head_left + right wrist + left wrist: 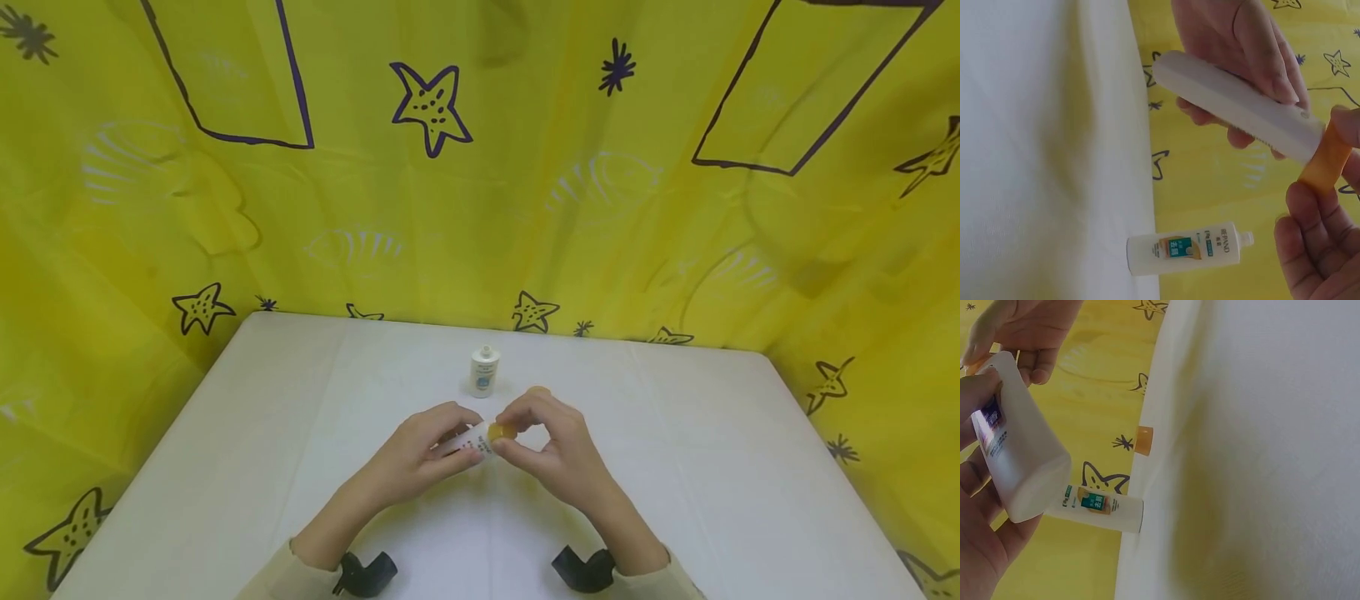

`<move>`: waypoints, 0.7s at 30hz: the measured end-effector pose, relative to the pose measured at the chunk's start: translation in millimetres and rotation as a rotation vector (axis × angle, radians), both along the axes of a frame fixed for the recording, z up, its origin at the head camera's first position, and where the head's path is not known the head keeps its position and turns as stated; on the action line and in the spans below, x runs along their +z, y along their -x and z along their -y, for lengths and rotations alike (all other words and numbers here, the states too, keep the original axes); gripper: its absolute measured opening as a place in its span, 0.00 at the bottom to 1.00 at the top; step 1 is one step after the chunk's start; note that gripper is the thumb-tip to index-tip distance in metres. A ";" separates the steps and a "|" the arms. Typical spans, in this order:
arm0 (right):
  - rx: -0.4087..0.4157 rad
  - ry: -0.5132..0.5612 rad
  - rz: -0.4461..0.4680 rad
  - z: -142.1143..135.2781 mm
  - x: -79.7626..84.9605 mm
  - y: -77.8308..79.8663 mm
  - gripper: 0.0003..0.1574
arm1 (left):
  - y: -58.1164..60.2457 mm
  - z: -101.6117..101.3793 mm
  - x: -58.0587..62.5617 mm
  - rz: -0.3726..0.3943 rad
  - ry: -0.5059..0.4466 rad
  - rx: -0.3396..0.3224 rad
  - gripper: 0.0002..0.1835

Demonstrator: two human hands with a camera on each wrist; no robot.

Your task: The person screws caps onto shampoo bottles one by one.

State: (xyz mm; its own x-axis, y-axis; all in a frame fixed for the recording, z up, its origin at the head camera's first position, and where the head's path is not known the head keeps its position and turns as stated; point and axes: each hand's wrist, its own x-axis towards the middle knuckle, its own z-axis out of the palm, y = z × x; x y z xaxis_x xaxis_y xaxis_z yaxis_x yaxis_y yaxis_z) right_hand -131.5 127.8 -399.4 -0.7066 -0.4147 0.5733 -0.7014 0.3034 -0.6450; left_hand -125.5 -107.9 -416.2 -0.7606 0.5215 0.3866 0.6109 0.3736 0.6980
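Note:
My left hand [420, 454] grips a white shampoo-type bottle [1235, 103] by its body, tilted above the table. At the bottle's top end, my right hand [558, 450] pinches an orange cap [1327, 161] between thumb and fingers, and the cap sits against the bottle's end. Beyond the hands stands a second white bottle [484, 372], upright and uncapped, with its narrow nozzle showing and a green and orange label [1180, 247]. A loose orange cap [1143, 440] lies on the table near it, mostly hidden behind my right hand in the head view.
A white-covered table [360, 367] extends under and around both hands. Its far edge meets a yellow curtain [495, 208] printed with stars and fish. Black wrist-camera mounts [367, 575] sit at both wrists, low over the near part of the table.

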 end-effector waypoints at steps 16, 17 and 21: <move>0.019 -0.032 0.007 -3.7 1.8 2.0 0.17 | -1.0 1.6 0.9 0.004 0.020 0.035 0.13; 0.025 -0.033 0.002 -4.1 1.9 2.2 0.17 | -0.8 1.4 0.9 0.012 0.016 0.027 0.13; 0.027 -0.034 -0.007 -3.8 1.7 2.2 0.14 | -1.1 -0.3 0.6 -0.029 0.027 0.029 0.14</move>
